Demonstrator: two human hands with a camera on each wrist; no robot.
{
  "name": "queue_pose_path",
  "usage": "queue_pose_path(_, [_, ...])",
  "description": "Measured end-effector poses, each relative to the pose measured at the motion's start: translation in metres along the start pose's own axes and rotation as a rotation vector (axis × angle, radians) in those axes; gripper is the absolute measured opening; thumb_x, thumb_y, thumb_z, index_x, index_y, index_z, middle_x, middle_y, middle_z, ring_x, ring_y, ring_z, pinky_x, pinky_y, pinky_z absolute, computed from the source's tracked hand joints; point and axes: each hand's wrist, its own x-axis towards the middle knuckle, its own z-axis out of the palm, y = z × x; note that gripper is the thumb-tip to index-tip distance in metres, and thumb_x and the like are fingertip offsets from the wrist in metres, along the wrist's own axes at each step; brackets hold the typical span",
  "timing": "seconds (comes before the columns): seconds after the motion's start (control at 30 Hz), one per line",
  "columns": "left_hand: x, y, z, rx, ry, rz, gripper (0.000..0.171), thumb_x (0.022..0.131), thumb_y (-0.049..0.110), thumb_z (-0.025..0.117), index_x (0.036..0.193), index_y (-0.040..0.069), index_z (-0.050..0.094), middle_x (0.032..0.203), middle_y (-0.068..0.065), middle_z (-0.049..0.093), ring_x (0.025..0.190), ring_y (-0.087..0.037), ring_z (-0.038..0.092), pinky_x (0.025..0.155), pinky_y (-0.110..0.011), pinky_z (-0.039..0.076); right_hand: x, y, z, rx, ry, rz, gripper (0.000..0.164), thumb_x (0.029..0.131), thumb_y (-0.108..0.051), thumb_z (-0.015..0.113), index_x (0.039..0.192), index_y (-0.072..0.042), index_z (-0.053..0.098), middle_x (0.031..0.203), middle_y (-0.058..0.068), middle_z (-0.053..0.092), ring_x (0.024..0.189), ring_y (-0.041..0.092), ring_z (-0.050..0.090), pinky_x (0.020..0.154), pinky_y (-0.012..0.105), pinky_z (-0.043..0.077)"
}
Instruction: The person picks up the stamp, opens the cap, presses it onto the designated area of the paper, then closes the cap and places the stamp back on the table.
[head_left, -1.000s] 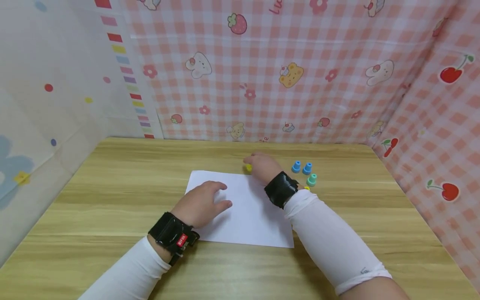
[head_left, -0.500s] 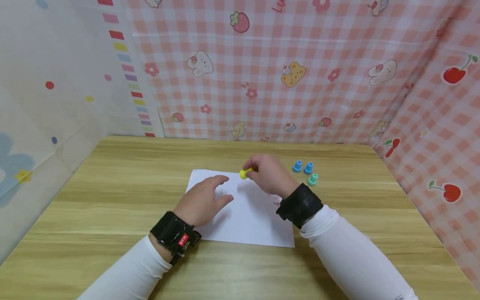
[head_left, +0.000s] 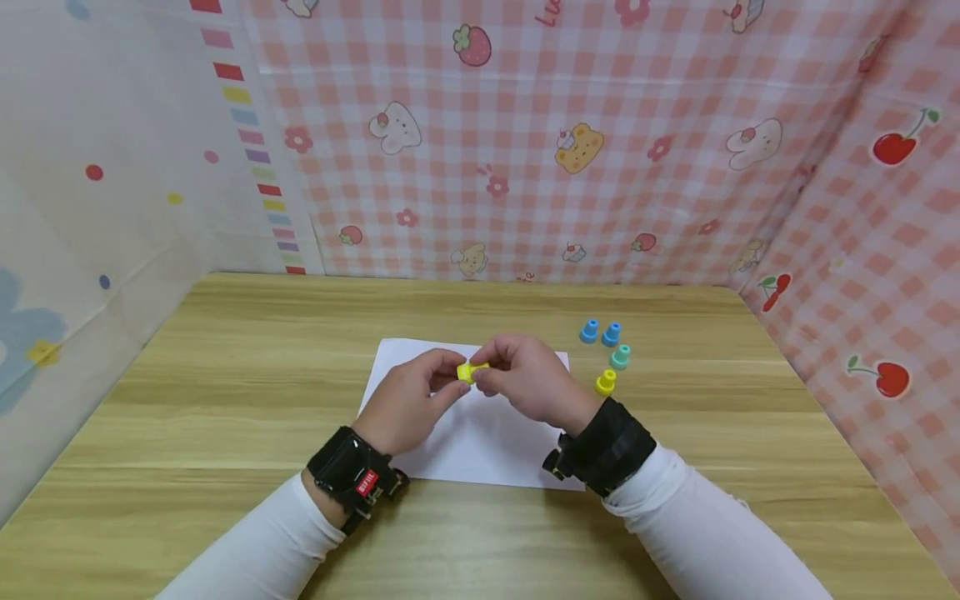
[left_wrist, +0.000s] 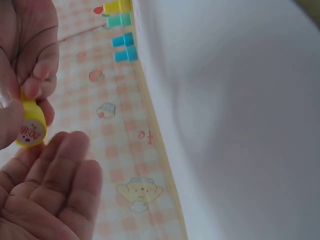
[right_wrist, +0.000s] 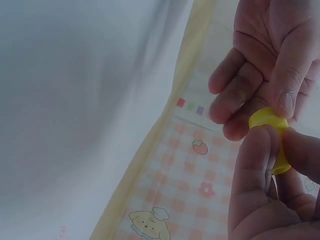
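Note:
Over the white paper (head_left: 480,437), both hands meet at a small yellow stamp (head_left: 465,372). My right hand (head_left: 536,383) pinches its narrow handle between thumb and fingers. Thumb and index finger of my left hand (head_left: 405,404) are at its wide end, which points left. In the left wrist view, a small reddish drawing shows on the stamp's round end (left_wrist: 31,132). The right wrist view has the left thumb (right_wrist: 286,102) against the wide rim, with its other fingers curled behind. Whether a separate cap covers that end, I cannot tell.
Right of the paper stand two blue stamps (head_left: 600,332), a mint-green stamp (head_left: 620,357) and another yellow stamp (head_left: 606,382). A faint pink print (right_wrist: 62,232) shows on the sheet in the right wrist view. Patterned cloth (head_left: 450,150) hangs behind the wooden table (head_left: 300,321).
My right hand has picked up the yellow stamp from beyond the paper's far edge and brought it left and nearer. The left hand's thumb and index finger have closed onto its wide end.

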Motion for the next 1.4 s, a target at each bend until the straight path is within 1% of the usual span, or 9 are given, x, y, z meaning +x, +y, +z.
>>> queue_pose_path(0.1, [0.0, 0.0, 0.002, -0.049, 0.021, 0.013, 0.02, 0.089, 0.027, 0.066, 0.107, 0.024, 0.059, 0.087, 0.013, 0.061, 0.077, -0.001, 0.055, 0.069, -0.033, 0.05, 0.0, 0.001, 0.002, 0.029, -0.009, -0.002, 0.009, 0.086, -0.014, 0.069, 0.094, -0.015, 0.065, 0.081, 0.003, 0.067, 0.074, 0.017, 0.062, 0.066, 0.037, 0.052])
queue_pose_path(0.23, [-0.001, -0.001, 0.002, -0.071, 0.043, 0.014, 0.017, 0.088, 0.025, 0.068, 0.102, 0.025, 0.06, 0.08, 0.011, 0.06, 0.069, -0.005, 0.053, 0.06, -0.034, 0.048, 0.0, 0.001, 0.003, 0.027, -0.02, 0.012, 0.009, 0.087, -0.017, 0.068, 0.095, -0.017, 0.065, 0.079, 0.005, 0.066, 0.073, 0.017, 0.062, 0.067, 0.042, 0.053])
queue_pose_path(0.4, [0.0, -0.001, 0.001, -0.096, 0.04, 0.009, 0.014, 0.088, 0.023, 0.067, 0.1, 0.024, 0.06, 0.081, 0.011, 0.061, 0.068, -0.007, 0.052, 0.057, -0.034, 0.048, -0.001, 0.001, 0.003, -0.015, -0.032, 0.028, 0.009, 0.088, -0.024, 0.068, 0.095, -0.02, 0.066, 0.077, 0.005, 0.066, 0.072, 0.016, 0.062, 0.068, 0.042, 0.053])
queue_pose_path(0.6, [0.0, -0.002, 0.001, -0.129, 0.028, 0.005, 0.013, 0.088, 0.02, 0.067, 0.098, 0.024, 0.061, 0.087, 0.012, 0.063, 0.07, -0.007, 0.053, 0.058, -0.034, 0.049, -0.001, 0.003, 0.002, -0.015, -0.043, 0.002, 0.008, 0.088, -0.024, 0.066, 0.095, -0.02, 0.066, 0.079, 0.002, 0.067, 0.073, 0.015, 0.063, 0.07, 0.036, 0.053])
queue_pose_path(0.8, [0.0, 0.0, 0.0, -0.146, 0.02, -0.002, 0.013, 0.088, 0.021, 0.068, 0.098, 0.023, 0.061, 0.088, 0.012, 0.063, 0.072, -0.006, 0.054, 0.061, -0.035, 0.05, -0.002, 0.004, 0.002, 0.001, -0.045, 0.002, 0.007, 0.089, -0.019, 0.065, 0.096, -0.02, 0.066, 0.081, 0.001, 0.068, 0.075, 0.015, 0.063, 0.073, 0.04, 0.054])
queue_pose_path(0.93, [0.001, 0.0, 0.0, -0.139, 0.017, -0.01, 0.014, 0.087, 0.023, 0.068, 0.099, 0.022, 0.061, 0.087, 0.012, 0.063, 0.072, -0.006, 0.054, 0.061, -0.034, 0.05, -0.002, 0.004, -0.001, -0.02, -0.031, 0.02, 0.007, 0.09, -0.019, 0.064, 0.097, -0.021, 0.066, 0.083, 0.001, 0.068, 0.075, 0.014, 0.063, 0.072, 0.039, 0.053])
queue_pose_path(1.13, [0.004, -0.002, -0.003, -0.133, 0.038, -0.045, 0.013, 0.088, 0.023, 0.068, 0.099, 0.018, 0.061, 0.09, 0.01, 0.064, 0.073, -0.007, 0.055, 0.061, -0.035, 0.049, 0.0, 0.004, -0.013, -0.038, 0.012, 0.047, 0.011, 0.09, -0.017, 0.064, 0.1, -0.019, 0.065, 0.086, 0.001, 0.067, 0.077, 0.017, 0.061, 0.072, 0.04, 0.051])
queue_pose_path(1.27, [0.004, -0.003, -0.005, -0.14, 0.037, -0.05, 0.014, 0.088, 0.021, 0.067, 0.1, 0.016, 0.061, 0.09, 0.011, 0.064, 0.074, -0.007, 0.056, 0.062, -0.035, 0.05, 0.001, 0.006, -0.026, -0.078, 0.031, 0.059, 0.013, 0.092, -0.016, 0.06, 0.105, -0.019, 0.064, 0.09, 0.001, 0.066, 0.079, 0.02, 0.06, 0.065, 0.038, 0.05])
queue_pose_path(1.4, [0.004, -0.003, -0.006, -0.138, 0.04, -0.047, 0.014, 0.088, 0.02, 0.067, 0.1, 0.016, 0.062, 0.088, 0.011, 0.063, 0.074, -0.006, 0.056, 0.063, -0.035, 0.05, 0.0, 0.007, -0.037, -0.2, 0.032, 0.079, 0.015, 0.094, -0.016, 0.058, 0.108, -0.02, 0.063, 0.091, 0.0, 0.065, 0.079, 0.021, 0.059, 0.063, 0.035, 0.051])
